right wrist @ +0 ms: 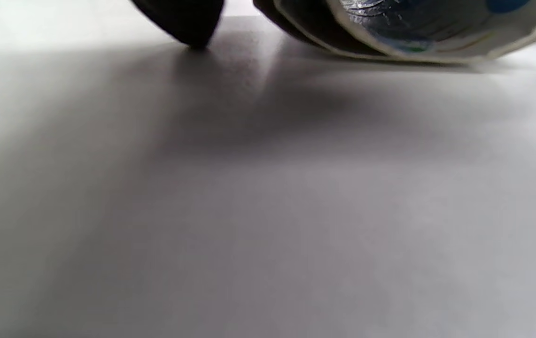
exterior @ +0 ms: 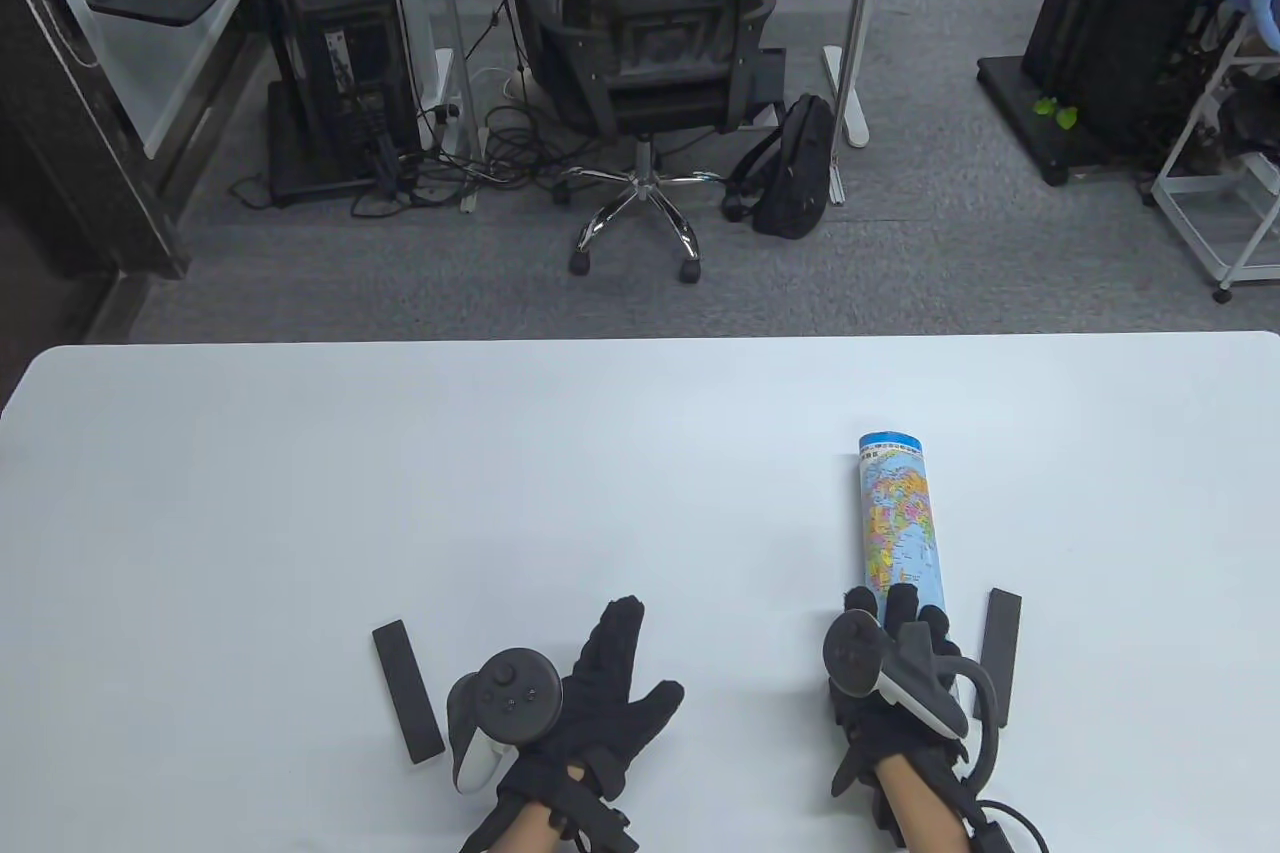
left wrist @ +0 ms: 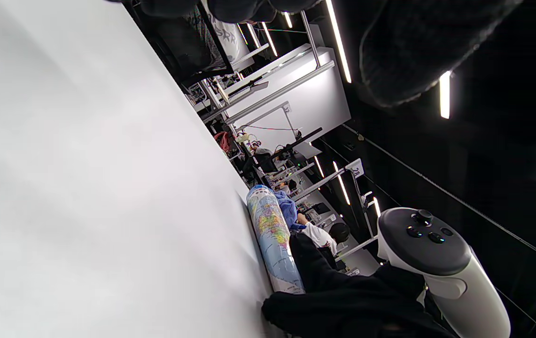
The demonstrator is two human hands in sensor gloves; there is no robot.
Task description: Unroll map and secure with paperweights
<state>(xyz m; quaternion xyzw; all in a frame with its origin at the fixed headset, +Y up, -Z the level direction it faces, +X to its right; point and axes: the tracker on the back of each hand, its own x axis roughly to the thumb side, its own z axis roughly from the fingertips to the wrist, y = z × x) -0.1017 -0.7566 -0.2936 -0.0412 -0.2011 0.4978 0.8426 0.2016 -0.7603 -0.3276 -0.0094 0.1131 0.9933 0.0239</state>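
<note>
Left hand: my left hand [exterior: 585,698] is flat-ish on the counter [exterior: 400,493], fingers spread, gripping nothing.
Right hand: my right hand [exterior: 895,683] is wrapped over the near end of the rolled map [exterior: 897,518], fingers curled on top of it.
Map: still a tight tube, lying on the counter's right side, pointing away from me.
Paperweights: two black bars, left paperweight [exterior: 408,690] just beside the left hand, right paperweight [exterior: 1001,655] right next to the map's near end. Both bare on the counter.
Left wrist view: gets the map [left wrist: 272,239] side-on with the right hand [left wrist: 343,300] over it.
Right wrist view: only one showing the roll's open end [right wrist: 418,28], resting on the counter, a fingertip [right wrist: 183,21] touching down beside it.
</note>
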